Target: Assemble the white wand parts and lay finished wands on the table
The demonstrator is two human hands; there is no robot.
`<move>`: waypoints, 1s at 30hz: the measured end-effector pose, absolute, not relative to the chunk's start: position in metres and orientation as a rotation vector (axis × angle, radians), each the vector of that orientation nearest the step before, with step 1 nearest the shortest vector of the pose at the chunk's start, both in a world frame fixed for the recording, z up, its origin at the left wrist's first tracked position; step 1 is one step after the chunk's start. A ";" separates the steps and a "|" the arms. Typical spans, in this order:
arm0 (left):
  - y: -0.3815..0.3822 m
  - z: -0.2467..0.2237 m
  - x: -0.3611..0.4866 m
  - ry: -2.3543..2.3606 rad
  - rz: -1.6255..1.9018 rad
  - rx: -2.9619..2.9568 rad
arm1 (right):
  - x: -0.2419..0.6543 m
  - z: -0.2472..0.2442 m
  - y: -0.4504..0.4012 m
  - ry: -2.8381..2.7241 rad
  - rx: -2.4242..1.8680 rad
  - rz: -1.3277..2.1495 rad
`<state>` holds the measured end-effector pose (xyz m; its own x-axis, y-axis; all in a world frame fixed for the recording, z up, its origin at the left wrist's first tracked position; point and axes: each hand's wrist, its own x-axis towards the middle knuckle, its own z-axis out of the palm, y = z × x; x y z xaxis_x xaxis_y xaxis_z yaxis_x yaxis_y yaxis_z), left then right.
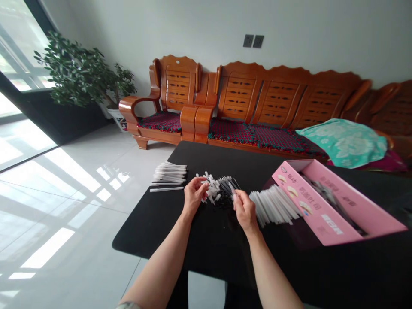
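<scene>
Polished tile floor (64,214) runs past a carved wooden sofa (277,92) and a potted plant (77,71) to a black tabletop (151,227). On the tabletop, a heap of small white and black plastic pieces (214,191) lies between a bundle of white tubes (169,174) on the left and another bundle of white tubes (273,205) on the right, which sits just beside a pink carton (309,201). The left hand (195,195) hovers at the heap's edge, its fingers pinched on a small white piece (203,182). The right hand (245,210) reaches the heap's darker side, its fingertips (234,196) curled against it; whether they grip anything, one cannot tell.
</scene>
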<state>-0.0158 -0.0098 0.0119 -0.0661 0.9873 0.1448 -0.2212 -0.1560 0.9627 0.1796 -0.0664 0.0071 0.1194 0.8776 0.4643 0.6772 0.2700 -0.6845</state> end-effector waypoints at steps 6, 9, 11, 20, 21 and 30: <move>-0.013 0.011 -0.019 1.303 1.486 1.470 | 0.212 0.004 -0.062 -1.375 -1.671 -0.088; -0.012 0.007 -0.018 1.372 1.450 1.548 | 0.231 0.003 -0.063 -1.317 -1.844 -0.379; -0.011 0.004 -0.017 1.425 1.400 1.615 | 0.240 0.004 -0.065 -1.313 -1.973 -0.480; -0.014 0.008 -0.017 1.663 1.091 1.893 | 0.247 0.002 -0.069 -1.280 -2.260 -0.579; -0.014 0.008 -0.018 1.662 1.089 1.899 | 0.247 0.000 -0.068 -1.277 -2.246 -0.582; -0.010 0.001 -0.022 1.705 1.128 1.906 | 0.224 -0.004 -0.061 -1.352 -1.882 -0.631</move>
<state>-0.0225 -0.0105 0.0007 -0.0382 0.9442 0.3272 0.6702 -0.2186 0.7092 0.2236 -0.0605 -0.0038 0.3291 0.5898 0.7375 0.9441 -0.1877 -0.2711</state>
